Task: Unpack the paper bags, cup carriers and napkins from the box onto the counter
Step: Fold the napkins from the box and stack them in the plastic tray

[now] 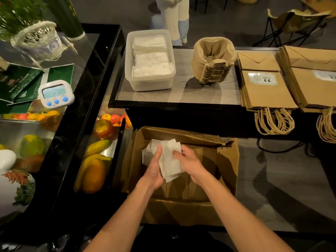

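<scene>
Head view: a bunch of loose napkins (pixel 169 160) is grasped in a two-handed grip over the open box (pixel 227 160), the left hand (pixel 154 166) cupped round its left edge with the thumb laid on top, the right hand (pixel 187 160) pinching its right side. The bunch is untidy, its long axis running roughly away from the person. The tub (pixel 151 84) on the tabletop (pixel 181 95) lies ahead of and above the grip, slightly to its left, so the left hand is judged the nearer; its long axis also runs away from the person. Stacked napkins (pixel 151 57) already fill much of the tub. To the right of the tub the cup carriers (pixel 212 60) are stacked, and further right the paper bags (pixel 267 91) are laid flat. Below the grip only bare cardboard is seen in the box; what lies under the hands is hidden.
</scene>
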